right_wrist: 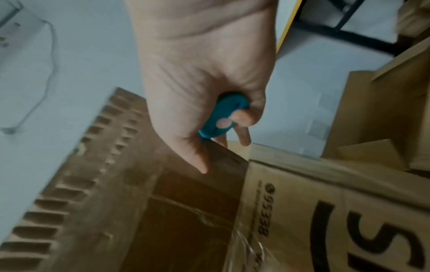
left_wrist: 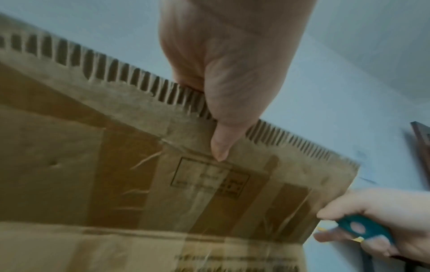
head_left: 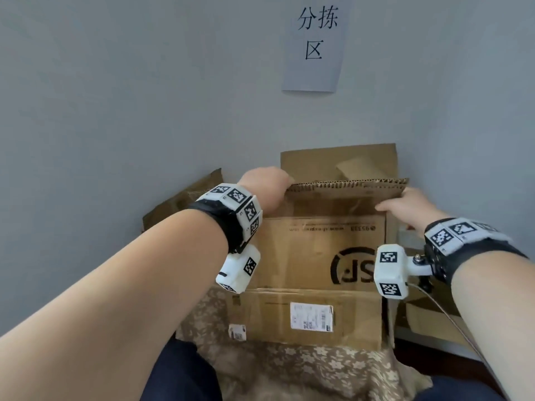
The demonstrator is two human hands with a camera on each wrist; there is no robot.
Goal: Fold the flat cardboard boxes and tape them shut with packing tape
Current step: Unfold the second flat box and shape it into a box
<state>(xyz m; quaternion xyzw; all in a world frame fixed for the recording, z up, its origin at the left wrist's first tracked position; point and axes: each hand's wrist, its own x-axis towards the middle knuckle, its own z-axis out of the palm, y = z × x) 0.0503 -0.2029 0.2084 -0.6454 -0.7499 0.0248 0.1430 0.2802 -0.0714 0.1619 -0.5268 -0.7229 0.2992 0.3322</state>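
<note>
A brown cardboard box (head_left: pixel 318 256) with a black logo and a white shipping label stands on a floral cloth. Its far top flap (head_left: pixel 344 190) is lifted, with the corrugated edge facing me. My left hand (head_left: pixel 269 185) grips that flap at its left end; the thumb (left_wrist: pixel 223 114) lies over the fluted edge of the flap (left_wrist: pixel 116 132), and the fingers are hidden behind it. At the flap's right end, my right hand (head_left: pixel 405 204) has its fingers curled round a teal-handled tool (right_wrist: pixel 223 117). Its thumb (right_wrist: pixel 200 160) presses on the flap. No tape roll shows.
More cardboard (head_left: pixel 338 160) leans on the grey wall behind the box, and a darker piece (head_left: pixel 185 195) sits at the left. Other boxes (right_wrist: pixel 384 110) stand to the right. The floral cloth (head_left: pixel 289 369) covers the surface. A paper sign (head_left: pixel 315 44) hangs on the wall.
</note>
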